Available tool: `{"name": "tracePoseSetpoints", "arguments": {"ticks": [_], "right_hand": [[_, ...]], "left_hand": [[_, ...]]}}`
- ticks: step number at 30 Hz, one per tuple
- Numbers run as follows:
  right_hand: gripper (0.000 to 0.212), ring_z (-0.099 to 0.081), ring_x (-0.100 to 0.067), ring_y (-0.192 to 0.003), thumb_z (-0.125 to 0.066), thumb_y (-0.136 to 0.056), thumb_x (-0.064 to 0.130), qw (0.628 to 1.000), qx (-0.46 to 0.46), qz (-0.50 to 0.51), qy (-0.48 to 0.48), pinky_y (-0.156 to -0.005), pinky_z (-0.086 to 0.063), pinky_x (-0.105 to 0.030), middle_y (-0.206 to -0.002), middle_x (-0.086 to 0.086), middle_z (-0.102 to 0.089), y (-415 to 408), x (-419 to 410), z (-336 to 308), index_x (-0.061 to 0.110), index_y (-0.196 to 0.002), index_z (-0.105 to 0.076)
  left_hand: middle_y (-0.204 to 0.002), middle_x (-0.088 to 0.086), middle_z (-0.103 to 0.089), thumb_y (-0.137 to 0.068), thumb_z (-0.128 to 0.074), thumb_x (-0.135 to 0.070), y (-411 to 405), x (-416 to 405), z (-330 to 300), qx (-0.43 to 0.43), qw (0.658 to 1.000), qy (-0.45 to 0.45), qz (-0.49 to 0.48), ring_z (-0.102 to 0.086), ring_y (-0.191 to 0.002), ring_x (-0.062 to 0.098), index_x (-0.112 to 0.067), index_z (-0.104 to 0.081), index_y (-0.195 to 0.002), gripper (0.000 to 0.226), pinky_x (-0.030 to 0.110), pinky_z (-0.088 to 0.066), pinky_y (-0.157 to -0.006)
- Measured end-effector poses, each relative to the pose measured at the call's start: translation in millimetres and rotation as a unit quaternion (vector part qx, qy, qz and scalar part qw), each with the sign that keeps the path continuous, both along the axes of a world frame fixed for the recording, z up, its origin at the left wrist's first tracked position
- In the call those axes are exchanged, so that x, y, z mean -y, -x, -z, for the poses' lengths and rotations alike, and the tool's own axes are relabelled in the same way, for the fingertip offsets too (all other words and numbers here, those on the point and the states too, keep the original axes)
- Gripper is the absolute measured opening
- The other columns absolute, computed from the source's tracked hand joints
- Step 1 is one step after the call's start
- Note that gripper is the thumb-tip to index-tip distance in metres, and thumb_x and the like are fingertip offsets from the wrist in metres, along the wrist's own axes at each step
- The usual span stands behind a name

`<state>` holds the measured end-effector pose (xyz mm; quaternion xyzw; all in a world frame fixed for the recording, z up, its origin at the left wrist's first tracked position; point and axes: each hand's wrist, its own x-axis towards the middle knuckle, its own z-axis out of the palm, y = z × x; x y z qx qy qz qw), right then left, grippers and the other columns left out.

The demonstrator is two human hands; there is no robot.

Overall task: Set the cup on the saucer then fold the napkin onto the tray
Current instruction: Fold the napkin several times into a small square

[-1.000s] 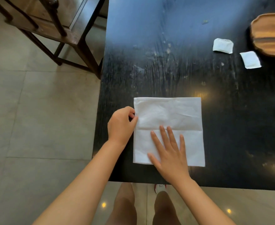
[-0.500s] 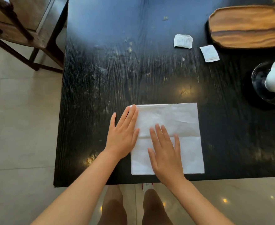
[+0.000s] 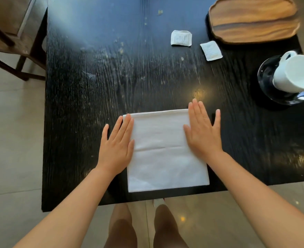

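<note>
A white napkin (image 3: 165, 153) lies flat and square near the front edge of the black table (image 3: 129, 77), with a crease across its middle. My left hand (image 3: 118, 145) rests flat on its left edge, fingers spread. My right hand (image 3: 202, 133) lies flat on its right edge, also spread. Neither hand holds anything. At the right, a white cup (image 3: 294, 74) stands on a dark glossy saucer (image 3: 267, 81). An oval wooden tray (image 3: 253, 18) sits at the back right, with nothing on it.
Two small white packets (image 3: 181, 38) (image 3: 211, 50) lie between the napkin and the tray. A wooden chair (image 3: 9, 43) stands off the table's left side on the tiled floor. My legs show below the table's front edge.
My right hand slid from the napkin's middle to its right edge. My left hand stays flat at the left edge. The view shifted right, showing the cup, saucer and tray more fully.
</note>
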<state>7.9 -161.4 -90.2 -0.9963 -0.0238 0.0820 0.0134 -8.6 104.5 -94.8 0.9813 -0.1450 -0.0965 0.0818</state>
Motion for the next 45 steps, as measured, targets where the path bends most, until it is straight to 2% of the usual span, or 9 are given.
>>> {"name": "tracePoseSetpoints", "arguments": {"ticks": [7, 12, 16, 20, 24, 29, 34, 40, 45], "right_hand": [[0.065, -0.001, -0.019, -0.144, -0.016, -0.095, 0.044, 0.994, 0.068, 0.082, -0.036, -0.111, 0.003, -0.060, -0.157, -0.009, -0.007, 20, -16, -19, 0.007, -0.147, -0.004], [0.067, 0.004, -0.018, -0.144, -0.021, -0.094, 0.049, 0.991, 0.013, -0.108, -0.076, -0.113, 0.007, -0.050, -0.157, -0.003, 0.004, 96, -98, -13, 0.014, -0.149, -0.004], [0.066, 0.007, -0.014, -0.144, -0.028, -0.093, 0.044, 0.993, -0.017, -0.111, -0.034, -0.114, 0.005, -0.046, -0.156, -0.001, 0.006, 103, -59, 4, 0.012, -0.148, -0.010], [0.065, 0.004, -0.014, -0.143, -0.027, -0.091, 0.043, 0.996, -0.019, -0.089, 0.002, -0.114, 0.002, -0.044, -0.155, -0.006, -0.010, 99, 2, -5, 0.009, -0.145, -0.016], [0.067, 0.005, -0.014, -0.143, -0.027, -0.091, 0.045, 0.996, -0.021, -0.087, 0.011, -0.114, 0.001, -0.045, -0.155, -0.007, -0.009, 102, 8, -5, 0.008, -0.146, -0.011], [0.066, 0.003, -0.013, -0.143, -0.026, -0.091, 0.044, 0.997, -0.025, -0.080, -0.004, -0.114, -0.002, -0.049, -0.154, -0.006, -0.011, 101, 8, -6, 0.009, -0.146, -0.011], [0.067, 0.002, -0.014, -0.143, -0.026, -0.091, 0.044, 0.996, -0.020, -0.083, -0.015, -0.114, -0.003, -0.052, -0.155, -0.006, -0.009, 101, 9, -5, 0.009, -0.146, -0.010], [0.064, -0.003, -0.017, -0.144, -0.004, -0.095, 0.048, 0.996, -0.039, -0.080, -0.014, -0.113, -0.001, -0.054, -0.156, -0.006, -0.007, 102, 11, -6, 0.011, -0.147, -0.007], [0.066, -0.004, -0.019, -0.144, -0.002, -0.093, 0.052, 0.994, -0.052, -0.091, -0.010, -0.112, 0.001, -0.056, -0.156, -0.006, -0.004, 102, 13, -7, 0.014, -0.147, -0.005]], "left_hand": [[-0.156, 0.000, -0.008, -0.095, -0.018, -0.034, 0, 1, 0, 0.002, 1.000, 0.009, -0.007, -0.005, -0.144, 0.015, -0.015, -0.010, -0.148, 0.057, 0.043, -0.001, -0.114], [-0.156, 0.003, -0.013, -0.094, -0.021, -0.033, 1, 1, 1, 0.008, 1.000, 0.013, 0.004, -0.010, -0.143, 0.018, -0.011, -0.013, -0.147, 0.058, 0.043, -0.002, -0.114], [-0.156, 0.001, -0.009, -0.094, -0.018, -0.034, 1, 1, 2, 0.006, 1.000, 0.013, -0.002, -0.007, -0.144, 0.017, -0.012, -0.011, -0.148, 0.058, 0.045, -0.004, -0.114], [-0.157, 0.001, -0.004, -0.094, -0.012, -0.037, 1, 2, 0, 0.001, 1.000, 0.003, -0.010, 0.000, -0.144, 0.014, -0.015, -0.003, -0.147, 0.058, 0.046, 0.000, -0.115], [-0.155, 0.001, 0.000, -0.093, -0.018, -0.037, 18, 36, -21, 0.051, 0.993, 0.010, -0.102, 0.001, -0.143, 0.014, -0.012, -0.001, -0.146, 0.061, 0.048, 0.011, -0.112], [-0.158, 0.004, -0.003, -0.097, -0.012, -0.040, 72, 105, -16, 0.021, 0.998, 0.035, 0.049, -0.003, -0.144, 0.019, -0.014, -0.008, -0.149, 0.058, 0.051, -0.002, -0.114], [-0.157, 0.004, -0.001, -0.095, -0.024, -0.041, 78, 77, 6, -0.003, 0.995, 0.002, 0.097, -0.002, -0.145, 0.019, -0.014, -0.008, -0.149, 0.063, 0.047, -0.003, -0.115], [-0.157, 0.004, -0.002, -0.094, -0.022, -0.039, 86, 30, 2, 0.002, 0.998, -0.038, 0.055, -0.004, -0.145, 0.019, -0.013, -0.012, -0.149, 0.062, 0.048, -0.003, -0.115], [-0.157, 0.003, 0.004, -0.094, -0.011, -0.049, 84, 30, -2, -0.026, 0.997, -0.049, 0.055, 0.000, -0.145, 0.020, -0.014, -0.009, -0.149, 0.065, 0.049, -0.003, -0.115]]}}
